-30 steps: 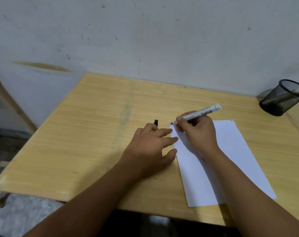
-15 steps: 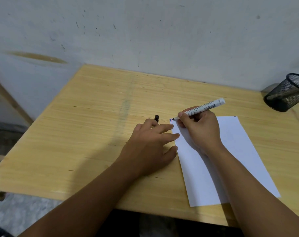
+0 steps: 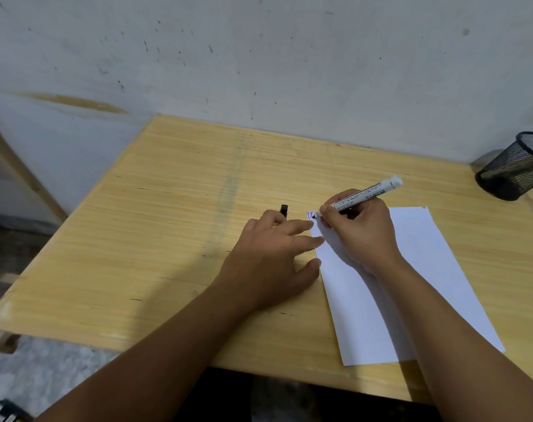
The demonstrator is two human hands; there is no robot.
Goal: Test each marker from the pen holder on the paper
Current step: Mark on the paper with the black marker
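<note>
A white sheet of paper (image 3: 411,269) lies on the wooden table (image 3: 167,223), right of centre. My right hand (image 3: 359,233) grips a white marker (image 3: 365,193), its dark tip touching the paper's far left corner, where short coloured strokes (image 3: 311,214) show. My left hand (image 3: 274,257) rests palm down at the paper's left edge, fingertips on the sheet. A black cap (image 3: 284,210) sticks out from between its fingers. The black mesh pen holder (image 3: 514,169) stands at the far right edge; its contents are hidden.
A grey scuffed wall (image 3: 259,56) runs right behind the table. A wooden post (image 3: 18,169) leans at the left, beyond the table's left edge. The floor (image 3: 46,376) shows below the near edge.
The view shifted, so the pen holder slid toward the right edge. My right hand stayed at the paper's corner with the marker; the strokes there show more plainly. My left hand has not moved.
</note>
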